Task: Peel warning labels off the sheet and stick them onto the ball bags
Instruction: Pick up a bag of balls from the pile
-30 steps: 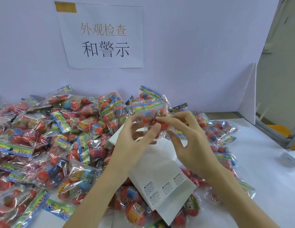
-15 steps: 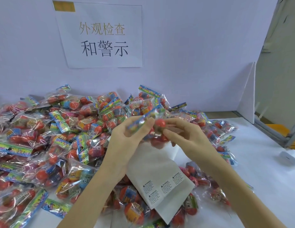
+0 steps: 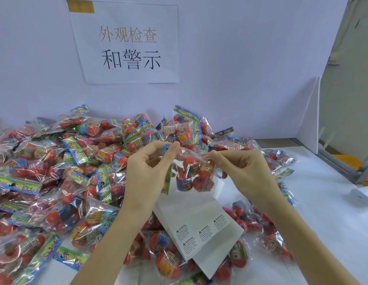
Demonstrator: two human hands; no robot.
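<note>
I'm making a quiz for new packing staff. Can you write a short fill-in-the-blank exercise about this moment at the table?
1. The ball bag is held up by ____ hands.
2. The left hand pinches the bag's ____ header strip.
3. The label sheet lies on the table with ____ warning labels left on it.
4. The paper sign hangs on the ____.

Missing words: both; colourful; five; wall

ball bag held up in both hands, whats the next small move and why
Probably free the right hand and reach down to the label sheet: both hands pinch the ball bag, no label shows on it, and several warning labels remain unpeeled.
</note>
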